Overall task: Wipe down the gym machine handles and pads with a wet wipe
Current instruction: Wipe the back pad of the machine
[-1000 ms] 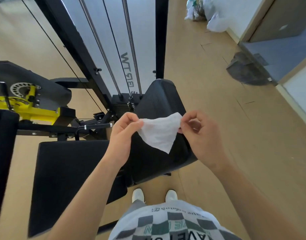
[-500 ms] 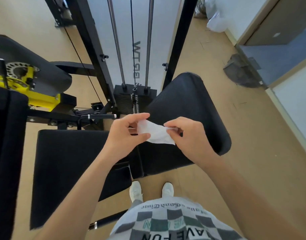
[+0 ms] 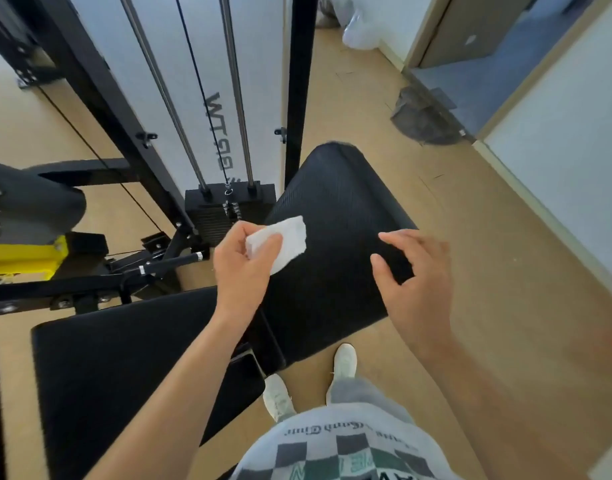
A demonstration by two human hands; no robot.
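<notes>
- The left hand [image 3: 243, 261] held the wet wipe [image 3: 283, 242] near the middle of the view, thumb and curled fingers pinching its folded lower half, with the free white edge standing out toward 1 o'clock.
- The wipe hung over the upper left part of the tilted black pad [image 3: 335, 188]; whether it touched the pad could not be told.
- The right hand [image 3: 412, 282] held nothing, its fingers loosely spread at 3 o'clock from the wipe, over the pad's right edge.
- By its look the wipe was light, limp and damp: it would likely bunch or slip if pinched at a corner, so a flat palm behind the folded wad seemed the better hold.
- The pad looked ribbed and firm, likely to drag on the cloth, so steady pressure seemed called for.
- The flat seat pad [image 3: 124, 358] lay at 7 o'clock, and a black handle [image 3: 172, 263] at 9 o'clock from the left hand.
</notes>
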